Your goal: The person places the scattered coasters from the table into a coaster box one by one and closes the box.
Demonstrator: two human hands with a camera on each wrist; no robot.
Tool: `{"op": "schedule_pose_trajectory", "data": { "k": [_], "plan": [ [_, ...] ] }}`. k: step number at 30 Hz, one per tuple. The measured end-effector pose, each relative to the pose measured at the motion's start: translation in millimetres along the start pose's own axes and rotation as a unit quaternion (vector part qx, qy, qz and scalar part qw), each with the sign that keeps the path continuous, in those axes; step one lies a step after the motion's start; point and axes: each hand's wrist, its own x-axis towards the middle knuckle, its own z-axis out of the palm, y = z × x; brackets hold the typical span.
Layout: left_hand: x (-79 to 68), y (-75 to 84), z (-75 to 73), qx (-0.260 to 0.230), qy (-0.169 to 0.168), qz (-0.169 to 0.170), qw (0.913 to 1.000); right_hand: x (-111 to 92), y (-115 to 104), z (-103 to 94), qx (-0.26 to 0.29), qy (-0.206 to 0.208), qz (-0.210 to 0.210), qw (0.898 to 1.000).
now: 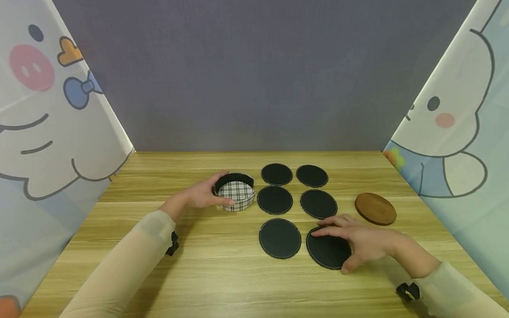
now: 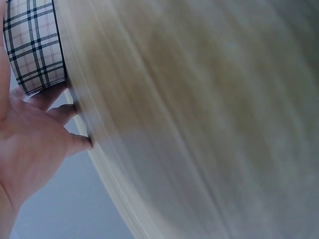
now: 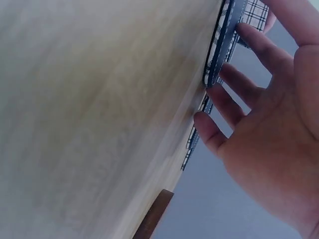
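My left hand (image 1: 204,193) grips a round coaster holder (image 1: 237,191) with black inside and a white-and-black plaid base and wall. Its thumb lies along the near side and the other fingers reach round the far side. In the left wrist view the plaid wall (image 2: 35,47) shows beside the fingers. My right hand (image 1: 364,240) spans a black round coaster (image 1: 327,251) at the front right, index fingertip over its top and thumb by its near edge. Those fingers are spread and fairly straight. In the right wrist view the coaster's edge (image 3: 219,45) meets the fingertips.
Several more black coasters lie in two columns, among them one at the front left (image 1: 280,238) and one at the back right (image 1: 312,175). A brown wooden disc (image 1: 375,208) lies to their right. A grey panel (image 1: 249,72) stands behind the wooden table (image 1: 227,287), with cartoon-printed cloths at both sides.
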Motion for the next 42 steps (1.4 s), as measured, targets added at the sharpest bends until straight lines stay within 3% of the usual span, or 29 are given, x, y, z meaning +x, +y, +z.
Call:
{"op": "schedule_pose_trajectory", "data": {
  "k": [9,14,19,26,42],
  "plan": [
    [-0.1,0.5,1.7,0.005,0.004,-0.004,1.0,3.5,3.3,5.0,-0.015,0.034,-0.018,0.999],
    [0.3,0.5,1.8,0.005,0.006,-0.001,1.0,5.8,4.7,2.5,0.012,0.052,-0.001,0.999],
    [-0.3,0.7,1.2,0.008,0.009,0.003,0.9999,16.2,6.4,-7.9,0.019,0.097,0.016,0.995],
    [-1.3,0.0,1.5,0.007,0.007,0.007,0.9999,49.0,5.9,-21.4,0.021,0.144,0.0,0.989],
    [-1.5,-4.1,2.3,0.009,0.012,0.014,0.9998,140.8,-7.2,-38.9,0.055,0.132,0.011,0.99]
  ]
}}
